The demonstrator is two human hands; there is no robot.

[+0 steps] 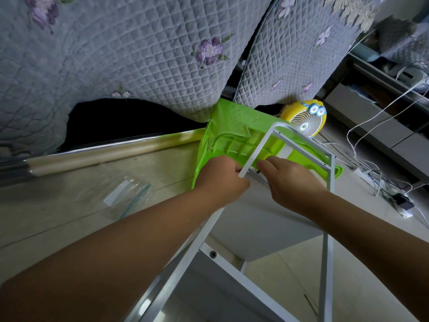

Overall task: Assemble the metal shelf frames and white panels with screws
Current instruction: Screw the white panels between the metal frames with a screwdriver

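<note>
My left hand (222, 178) grips the white frame (257, 149), my right hand (290, 176) pinches a screw (258, 172) at it, zip bag (130, 196) lying left

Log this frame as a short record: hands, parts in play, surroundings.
left hand: grip curled round white metal tube frame
right hand: pinches small dark screw beside that frame
panel: white flat panel below the hands
behind: green plastic stool, yellow round fan
floor: clear plastic zip bag
</note>
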